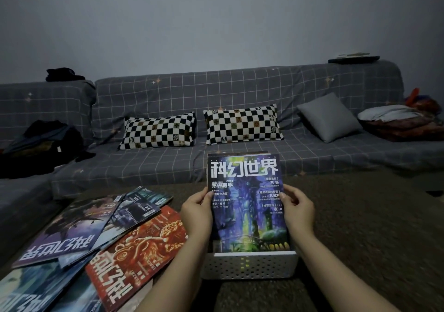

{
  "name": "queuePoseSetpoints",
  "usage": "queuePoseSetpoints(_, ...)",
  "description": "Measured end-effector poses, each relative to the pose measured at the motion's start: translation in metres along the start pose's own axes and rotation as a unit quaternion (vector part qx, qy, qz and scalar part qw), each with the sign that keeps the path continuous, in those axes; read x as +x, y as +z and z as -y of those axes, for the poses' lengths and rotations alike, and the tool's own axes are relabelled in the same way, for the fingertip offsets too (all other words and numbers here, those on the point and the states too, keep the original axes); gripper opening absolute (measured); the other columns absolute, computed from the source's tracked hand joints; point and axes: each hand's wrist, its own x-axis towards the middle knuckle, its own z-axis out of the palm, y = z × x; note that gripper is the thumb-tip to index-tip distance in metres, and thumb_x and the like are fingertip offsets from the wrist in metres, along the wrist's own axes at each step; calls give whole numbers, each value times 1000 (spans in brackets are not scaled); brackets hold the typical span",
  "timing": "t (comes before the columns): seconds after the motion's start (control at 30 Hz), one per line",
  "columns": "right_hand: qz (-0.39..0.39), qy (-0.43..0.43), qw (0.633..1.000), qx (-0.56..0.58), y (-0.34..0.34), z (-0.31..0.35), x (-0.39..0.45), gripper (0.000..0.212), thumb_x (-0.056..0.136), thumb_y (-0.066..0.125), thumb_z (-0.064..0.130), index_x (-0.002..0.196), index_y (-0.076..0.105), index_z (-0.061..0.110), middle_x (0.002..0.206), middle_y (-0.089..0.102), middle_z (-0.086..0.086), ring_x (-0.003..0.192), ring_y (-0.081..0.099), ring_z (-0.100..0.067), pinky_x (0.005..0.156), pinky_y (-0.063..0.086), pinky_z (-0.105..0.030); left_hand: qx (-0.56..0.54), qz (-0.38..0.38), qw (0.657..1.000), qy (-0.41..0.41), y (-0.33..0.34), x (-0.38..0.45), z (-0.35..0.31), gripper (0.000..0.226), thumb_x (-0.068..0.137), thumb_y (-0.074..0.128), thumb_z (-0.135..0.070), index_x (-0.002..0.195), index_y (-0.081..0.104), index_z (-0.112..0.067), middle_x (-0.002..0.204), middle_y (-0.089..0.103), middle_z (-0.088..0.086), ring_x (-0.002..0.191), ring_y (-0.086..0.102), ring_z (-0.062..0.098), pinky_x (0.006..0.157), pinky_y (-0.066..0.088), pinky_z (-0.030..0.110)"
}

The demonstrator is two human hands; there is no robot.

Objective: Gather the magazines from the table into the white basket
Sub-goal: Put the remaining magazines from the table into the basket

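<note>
Both hands gripped one upright magazine point(248, 206) by its side edges: the left hand point(197, 212) curled round the left edge, thumb on the cover, and the right hand point(298, 209) curled round the right edge, thumb likewise on the front. The cover faced the camera — white block title characters across a dark top band, beneath them a blue-violet tower scene with a green-yellow glow toward the bottom, and small white text down both margins. At least one further magazine edge showed just behind its top. Its lower edge stood inside the white basket point(249, 264), a perforated plastic box set on the dark table point(360, 227) near the camera, between the forearms; what else the basket held was hidden by the cover. To the left, a loose overlapping heap of magazines lay flat on the table — a red one point(137, 251) nearest the basket, a purple one point(69, 232) further left, and bluish ones point(141, 206) beyond and beneath.
</note>
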Motion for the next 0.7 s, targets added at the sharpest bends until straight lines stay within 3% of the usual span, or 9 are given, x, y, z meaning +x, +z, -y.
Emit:
queuePoseSetpoints(0.17, 9, -1, 1000, -26, 0, -1, 6, 25, 91, 54, 9, 114, 64, 12, 106, 66, -8, 89, 62, -18, 72, 52, -31, -14, -5, 1000, -13, 2, 4, 8, 25, 86, 68, -19, 110, 70, -11, 112, 71, 2, 89, 60, 7, 71, 49, 18)
queuePoseSetpoints(0.33, 6, -3, 996, -93, -2, -6, 3, 32, 89, 58, 10, 121, 61, 10, 114, 60, -14, 87, 56, -16, 79, 47, -29, -43, 15, 998, -44, -1, 5, 11, 25, 84, 69, -21, 109, 71, -15, 111, 71, 1, 100, 65, 14, 90, 55, 39)
queuePoseSetpoints(0.53, -17, -51, 994, -99, -1, 8, -25, 39, 86, 61, 7, 125, 58, 11, 97, 49, -5, 86, 47, -11, 79, 37, -21, -44, 42, 998, -31, -14, -15, 6, 37, 86, 67, -25, 121, 64, -14, 121, 66, 2, 112, 60, 16, 96, 50, 35)
queuePoseSetpoints(0.63, 36, -84, 992, -88, 8, 17, -48, 33, 87, 61, 10, 119, 62, 16, 94, 50, -2, 80, 50, -10, 73, 44, -21, -22, 38, 999, 5, -31, -29, -2, 34, 89, 63, -27, 122, 64, -17, 122, 65, 0, 115, 56, 15, 99, 46, 33)
queuePoseSetpoints(0.7, 82, -94, 989, -75, 19, 23, -66, 30, 88, 61, 14, 117, 63, 20, 94, 51, 2, 79, 50, 0, 67, 40, -7, -20, 36, 999, 22, -46, -37, -6, 30, 92, 59, -27, 119, 65, -16, 120, 66, 0, 111, 58, 14, 97, 47, 33)
